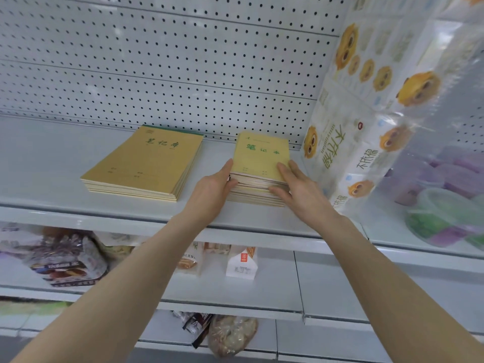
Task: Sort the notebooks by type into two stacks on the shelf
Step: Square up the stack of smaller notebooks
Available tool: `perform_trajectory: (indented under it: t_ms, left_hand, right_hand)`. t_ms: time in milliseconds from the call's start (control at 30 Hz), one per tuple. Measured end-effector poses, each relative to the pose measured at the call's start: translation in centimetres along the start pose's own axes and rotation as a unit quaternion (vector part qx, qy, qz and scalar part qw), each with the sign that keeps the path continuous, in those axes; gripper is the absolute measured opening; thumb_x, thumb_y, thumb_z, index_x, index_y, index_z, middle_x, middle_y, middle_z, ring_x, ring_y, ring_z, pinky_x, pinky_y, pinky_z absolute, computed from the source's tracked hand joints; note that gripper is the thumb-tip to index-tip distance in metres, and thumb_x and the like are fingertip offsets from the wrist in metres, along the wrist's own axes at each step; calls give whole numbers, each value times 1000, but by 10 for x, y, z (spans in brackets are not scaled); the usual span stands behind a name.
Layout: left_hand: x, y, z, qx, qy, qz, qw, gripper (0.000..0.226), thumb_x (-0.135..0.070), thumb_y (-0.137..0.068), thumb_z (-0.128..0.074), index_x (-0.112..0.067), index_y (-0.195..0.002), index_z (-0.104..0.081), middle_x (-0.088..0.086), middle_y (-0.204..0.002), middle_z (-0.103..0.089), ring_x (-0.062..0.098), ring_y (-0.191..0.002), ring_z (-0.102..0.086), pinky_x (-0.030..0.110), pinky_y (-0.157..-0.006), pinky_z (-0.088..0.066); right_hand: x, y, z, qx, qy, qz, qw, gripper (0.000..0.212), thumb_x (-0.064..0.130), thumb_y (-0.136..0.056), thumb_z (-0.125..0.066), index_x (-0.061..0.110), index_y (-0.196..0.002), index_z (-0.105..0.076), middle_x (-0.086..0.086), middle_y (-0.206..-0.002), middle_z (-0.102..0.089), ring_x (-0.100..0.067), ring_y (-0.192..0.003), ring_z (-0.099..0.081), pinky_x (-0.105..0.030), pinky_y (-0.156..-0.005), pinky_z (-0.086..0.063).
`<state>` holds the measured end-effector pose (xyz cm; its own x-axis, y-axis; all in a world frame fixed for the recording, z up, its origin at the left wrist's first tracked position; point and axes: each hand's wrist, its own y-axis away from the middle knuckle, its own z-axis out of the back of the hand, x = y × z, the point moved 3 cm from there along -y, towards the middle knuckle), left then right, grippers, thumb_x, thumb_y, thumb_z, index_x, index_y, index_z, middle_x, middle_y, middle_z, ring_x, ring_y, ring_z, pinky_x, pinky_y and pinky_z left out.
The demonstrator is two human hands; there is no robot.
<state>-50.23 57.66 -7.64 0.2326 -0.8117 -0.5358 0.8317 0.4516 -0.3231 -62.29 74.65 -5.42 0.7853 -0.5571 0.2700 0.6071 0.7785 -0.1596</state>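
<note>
Two stacks of yellow notebooks with green characters lie on the grey shelf (65, 163). The larger notebooks (146, 161) form the left stack. The smaller notebooks (259, 158) form the right stack, slightly uneven at its front edge. My left hand (214, 189) grips the left front side of the small stack, thumb along its edge and fingers curled against the covers. My right hand (296, 184) presses with straight fingers on the right front corner, fingertips on the top cover and on the stack's edge.
A white pegboard wall (183, 61) backs the shelf. Large packs of tissue paper with owl pictures (366, 121) stand just right of the small stack. Plastic containers (445, 213) lie at far right. Lower shelves hold bagged snacks (65, 258) and a white carton (242, 263).
</note>
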Motion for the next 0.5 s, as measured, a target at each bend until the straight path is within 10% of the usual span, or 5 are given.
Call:
perform_trajectory:
  t_ms: [167,300,500]
  left_hand:
    - [1,11,-2,56,54,18,997,71,-28,-98,-52,-11,-153,-10,11,-126,-60,30,-112,-56,28,-79,-39]
    - [8,12,-11,85,48,26,995,60,-18,-100,-42,-15,-153,-13,18,-116,-63,36,-103,-58,39,-85,-47]
    - [21,0,5,111,80,68,988,57,-5,-98,-32,-19,-153,-20,17,-130,-56,32,-115,-54,35,-90,-44]
  right_hand:
    - [13,10,0,6,-267,-116,957,67,59,-97,-33,25,-153,-18,20,-138,-36,-1,-121,-38,-21,-106,-23]
    - [6,1,-15,11,-392,-192,900,73,73,-88,-26,27,-142,-40,7,-137,-53,-16,-126,-50,-45,-113,-35]
    - [-4,-16,-1,-10,-468,-251,847,35,45,-102,-31,27,-117,-57,3,-124,-63,-16,-116,-57,-37,-107,-42]
